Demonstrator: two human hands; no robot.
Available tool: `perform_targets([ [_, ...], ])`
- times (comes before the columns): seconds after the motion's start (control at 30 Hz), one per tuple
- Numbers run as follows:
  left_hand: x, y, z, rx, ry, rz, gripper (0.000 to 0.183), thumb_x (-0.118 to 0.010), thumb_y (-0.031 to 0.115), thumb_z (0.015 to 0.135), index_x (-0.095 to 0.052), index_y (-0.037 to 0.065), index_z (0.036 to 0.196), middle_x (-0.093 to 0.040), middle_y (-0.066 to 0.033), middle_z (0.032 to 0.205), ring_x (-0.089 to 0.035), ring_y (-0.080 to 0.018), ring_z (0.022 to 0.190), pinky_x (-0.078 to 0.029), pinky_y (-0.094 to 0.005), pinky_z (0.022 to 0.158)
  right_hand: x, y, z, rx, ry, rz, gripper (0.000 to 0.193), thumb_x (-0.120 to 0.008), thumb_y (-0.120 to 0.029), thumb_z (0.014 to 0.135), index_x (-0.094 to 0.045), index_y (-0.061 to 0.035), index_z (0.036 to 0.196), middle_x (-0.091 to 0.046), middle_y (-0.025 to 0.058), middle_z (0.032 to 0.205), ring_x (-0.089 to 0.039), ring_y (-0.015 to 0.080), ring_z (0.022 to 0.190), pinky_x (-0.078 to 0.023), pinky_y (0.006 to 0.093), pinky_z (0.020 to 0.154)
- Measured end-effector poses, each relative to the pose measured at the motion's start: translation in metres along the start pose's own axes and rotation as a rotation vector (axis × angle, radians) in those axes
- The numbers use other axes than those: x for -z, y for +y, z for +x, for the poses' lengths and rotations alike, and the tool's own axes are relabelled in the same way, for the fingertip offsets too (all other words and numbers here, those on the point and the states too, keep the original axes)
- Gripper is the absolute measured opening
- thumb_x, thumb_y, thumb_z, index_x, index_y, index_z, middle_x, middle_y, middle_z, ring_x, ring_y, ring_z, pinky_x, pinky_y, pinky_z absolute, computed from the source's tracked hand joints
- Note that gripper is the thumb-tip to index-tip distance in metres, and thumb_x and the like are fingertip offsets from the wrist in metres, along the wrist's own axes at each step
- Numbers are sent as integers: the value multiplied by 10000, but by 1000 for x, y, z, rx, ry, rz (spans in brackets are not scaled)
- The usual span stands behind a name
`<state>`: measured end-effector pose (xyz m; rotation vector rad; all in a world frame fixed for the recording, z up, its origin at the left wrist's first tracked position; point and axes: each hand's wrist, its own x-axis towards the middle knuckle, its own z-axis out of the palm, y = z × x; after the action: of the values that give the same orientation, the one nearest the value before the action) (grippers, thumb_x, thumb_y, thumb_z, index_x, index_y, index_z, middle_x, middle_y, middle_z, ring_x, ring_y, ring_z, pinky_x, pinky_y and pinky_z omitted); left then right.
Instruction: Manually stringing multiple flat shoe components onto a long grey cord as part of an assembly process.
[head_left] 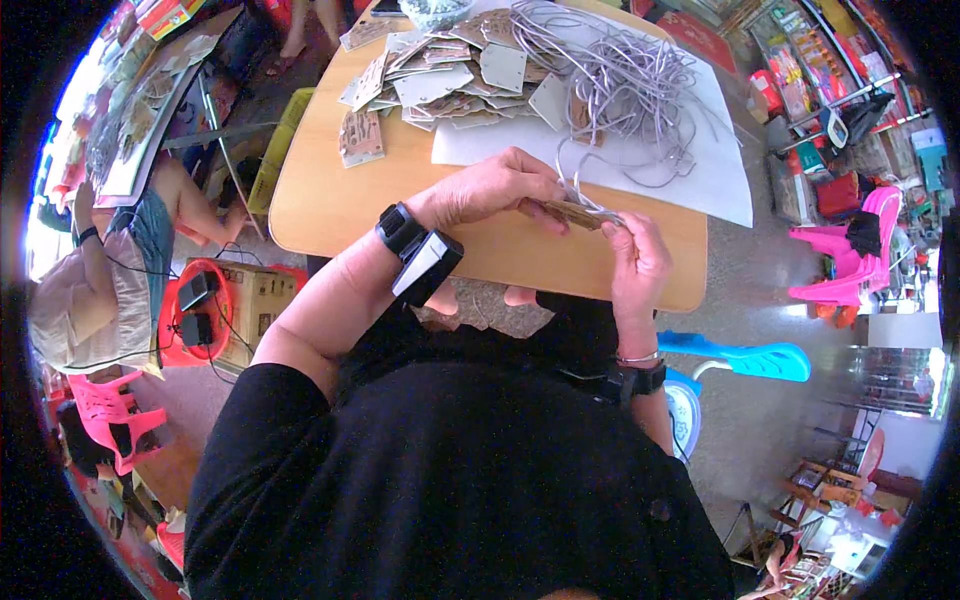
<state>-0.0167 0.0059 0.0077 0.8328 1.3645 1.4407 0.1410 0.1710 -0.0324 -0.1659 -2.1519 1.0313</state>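
Cord [574,190] work, two-handed, up near the front edge of the table [330,210]. Left hand [515,188] has fingers and thumb closed on a small flat brown piece [575,213], holding it out in front of the body. Right hand [638,248] is closed in a pinch on the cord, right up against the piece's other end. Honestly can't tell if it's gripping the piece too, fingertips cover that bit.

My read of the step: cord's being worked onto or through the piece. Can't make out a hole or a knot at this size, so take that as a guess. What the next move calls for, imo: left keeps the piece steady, right does the fine pulling, and there should be some slack, because the strand seems to lead back to that big grey tangle [635,85] on the white sheet [722,180]. Snag risk there for sure.

Pile of similar flat pieces [455,80] sits just left of the tangle, easy reach for the left hand.
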Motion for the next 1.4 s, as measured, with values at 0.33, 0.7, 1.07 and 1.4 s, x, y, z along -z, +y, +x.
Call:
perform_targets([
  [0.33, 1, -17, 12, -118, 115, 321, 216, -613, 175, 865, -664, -22, 936, -666, -54, 791, -639, -108, 718, -514, -250, 681, -9, -37, 34, 8, -146, -146, 180, -674, -181, 788, -627, -30, 875, -584, 88, 906, -511, 238, 982, -401, 359, 858],
  [0.7, 4, -13, 6, -126, -9, -175, 209, -584, 117, 876, -634, -48, 995, -673, -97, 878, -667, -145, 837, -514, -251, 786, 5, -57, 45, -305, 75, 629, 63, -626, -75, 828, -638, -14, 828, -621, 12, 876, -498, 59, 707, -399, 209, 677],
  [1.07, 6, -17, 5, -171, -44, -113, 179, -615, 106, 860, -661, -44, 947, -682, -92, 877, -651, -117, 823, -508, -234, 774, 6, -56, 38, -353, 98, 661, 90, -616, -85, 842, -631, -2, 813, -627, 42, 915, -488, 67, 680, -390, 221, 672],
  [1.4, 10, -24, 15, -78, 172, 53, 234, -582, 156, 889, -642, -64, 938, -669, -115, 818, -674, -168, 743, -549, -261, 706, 49, -59, 62, -149, 238, 740, 172, -551, -136, 902, -603, 8, 981, -624, 95, 925, -530, 106, 713, -439, 260, 658],
])
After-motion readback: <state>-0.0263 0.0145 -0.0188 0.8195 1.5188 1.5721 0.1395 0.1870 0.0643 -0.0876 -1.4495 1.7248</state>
